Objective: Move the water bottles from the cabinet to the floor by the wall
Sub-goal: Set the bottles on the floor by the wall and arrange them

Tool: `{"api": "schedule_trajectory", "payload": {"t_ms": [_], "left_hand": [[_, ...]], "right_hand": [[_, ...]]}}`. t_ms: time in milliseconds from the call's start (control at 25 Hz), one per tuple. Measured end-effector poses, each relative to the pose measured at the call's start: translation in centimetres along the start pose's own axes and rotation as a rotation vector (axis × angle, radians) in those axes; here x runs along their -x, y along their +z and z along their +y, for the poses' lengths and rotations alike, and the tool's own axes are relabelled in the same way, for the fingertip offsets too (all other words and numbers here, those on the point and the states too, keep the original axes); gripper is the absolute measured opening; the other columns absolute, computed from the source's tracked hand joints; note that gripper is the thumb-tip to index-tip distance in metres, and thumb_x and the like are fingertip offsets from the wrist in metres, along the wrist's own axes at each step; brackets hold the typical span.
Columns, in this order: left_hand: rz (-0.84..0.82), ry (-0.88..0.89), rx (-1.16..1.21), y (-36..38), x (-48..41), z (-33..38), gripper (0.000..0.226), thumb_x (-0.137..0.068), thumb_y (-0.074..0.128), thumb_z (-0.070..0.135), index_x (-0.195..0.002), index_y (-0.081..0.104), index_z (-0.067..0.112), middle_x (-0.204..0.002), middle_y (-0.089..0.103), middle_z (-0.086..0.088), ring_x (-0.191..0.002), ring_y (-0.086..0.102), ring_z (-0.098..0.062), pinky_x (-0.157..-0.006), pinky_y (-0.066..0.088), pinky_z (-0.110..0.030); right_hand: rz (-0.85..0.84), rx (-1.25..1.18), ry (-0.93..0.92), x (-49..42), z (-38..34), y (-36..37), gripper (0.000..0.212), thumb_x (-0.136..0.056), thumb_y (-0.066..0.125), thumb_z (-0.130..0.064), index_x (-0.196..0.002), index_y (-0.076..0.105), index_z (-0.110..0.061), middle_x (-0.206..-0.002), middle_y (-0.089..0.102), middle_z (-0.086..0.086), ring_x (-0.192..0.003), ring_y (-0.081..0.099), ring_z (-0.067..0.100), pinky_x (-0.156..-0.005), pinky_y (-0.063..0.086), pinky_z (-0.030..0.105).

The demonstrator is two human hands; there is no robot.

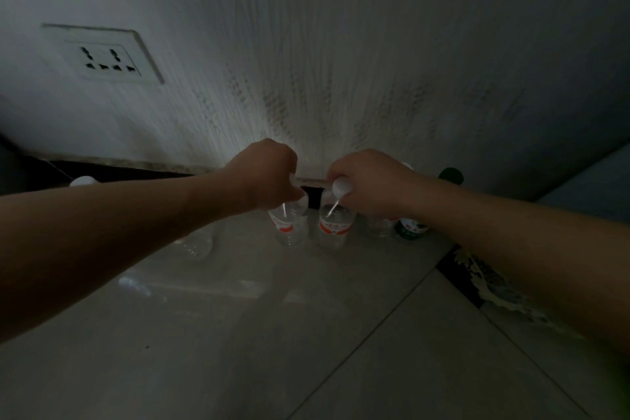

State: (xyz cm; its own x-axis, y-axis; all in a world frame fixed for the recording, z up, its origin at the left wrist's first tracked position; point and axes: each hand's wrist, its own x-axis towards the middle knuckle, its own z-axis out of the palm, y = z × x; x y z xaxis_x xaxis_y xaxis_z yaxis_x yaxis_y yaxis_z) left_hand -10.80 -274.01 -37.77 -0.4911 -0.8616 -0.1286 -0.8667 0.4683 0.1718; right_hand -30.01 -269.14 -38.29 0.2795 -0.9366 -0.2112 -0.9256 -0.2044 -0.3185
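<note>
Dim view. My left grip (269, 174) curls round the neck of the left bottle (288, 227), and my right grip (368, 181) curls round the white cap of the right bottle (334, 227). Both stand upright, side by side on the floor (238, 334) near the wall (341, 44), held from above, I judge, to set them steady.

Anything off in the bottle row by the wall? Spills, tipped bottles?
No spill or tipped bottle shows. The left hand grips the left red-labelled clear plastic bottle, right hand the right red-labelled bottle; both roughly upright. Only oddity: a green-labelled, dark-capped bottle at the row's right end.
</note>
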Motion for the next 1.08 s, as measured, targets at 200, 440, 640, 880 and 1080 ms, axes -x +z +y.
{"api": "schedule_trajectory", "payload": {"t_ms": [200,440,640,880,1080], "left_hand": [[-0.037,0.029,0.037,-0.81,0.36,-0.06,0.024,-0.077,0.077,0.026,-0.098,0.072,0.015,-0.092,0.071,-0.002,-0.082,0.064,-0.014,-0.074,0.055,-0.030],[-0.066,0.108,0.014,-0.77,0.22,0.03,0.037,-0.074,0.070,0.011,-0.110,0.071,0.023,-0.100,0.068,0.000,-0.093,0.061,-0.015,-0.076,0.047,-0.026],[-0.111,0.172,-0.002,-0.72,0.26,0.19,0.040,-0.075,0.063,0.006,-0.110,0.069,0.024,-0.102,0.060,0.000,-0.099,0.057,-0.019,-0.077,0.042,-0.026],[-0.125,0.163,-0.027,-0.62,0.40,0.17,0.043,-0.076,0.062,0.007,-0.114,0.065,0.026,-0.108,0.058,0.001,-0.107,0.055,-0.021,-0.081,0.044,-0.029],[-0.139,0.094,-0.050,-0.06,0.32,0.30,0.051,-0.075,0.072,0.021,-0.124,0.058,0.026,-0.118,0.061,-0.001,-0.105,0.057,-0.019,-0.084,0.050,-0.033]], "right_hand": [[0.006,-0.034,0.025,-0.11,0.46,0.18,0.026,-0.087,0.048,-0.028,-0.106,0.065,-0.028,-0.107,0.065,-0.001,-0.093,0.057,0.016,-0.082,0.049,0.035],[0.007,-0.020,0.022,-0.08,0.29,0.00,0.028,-0.088,0.051,-0.024,-0.113,0.065,-0.023,-0.112,0.065,0.001,-0.101,0.059,0.020,-0.086,0.048,0.033],[0.003,-0.027,0.012,-0.02,0.21,0.14,0.028,-0.090,0.053,-0.021,-0.115,0.065,-0.018,-0.114,0.065,0.004,-0.102,0.058,0.020,-0.079,0.040,0.027],[0.034,-0.005,-0.004,0.06,0.09,0.05,0.027,-0.089,0.055,-0.018,-0.114,0.065,-0.017,-0.113,0.065,0.006,-0.103,0.059,0.022,-0.077,0.037,0.026],[0.031,-0.007,-0.003,0.03,0.12,0.06,0.026,-0.090,0.054,-0.018,-0.114,0.065,-0.017,-0.112,0.065,0.007,-0.100,0.059,0.022,-0.076,0.038,0.028]]}}
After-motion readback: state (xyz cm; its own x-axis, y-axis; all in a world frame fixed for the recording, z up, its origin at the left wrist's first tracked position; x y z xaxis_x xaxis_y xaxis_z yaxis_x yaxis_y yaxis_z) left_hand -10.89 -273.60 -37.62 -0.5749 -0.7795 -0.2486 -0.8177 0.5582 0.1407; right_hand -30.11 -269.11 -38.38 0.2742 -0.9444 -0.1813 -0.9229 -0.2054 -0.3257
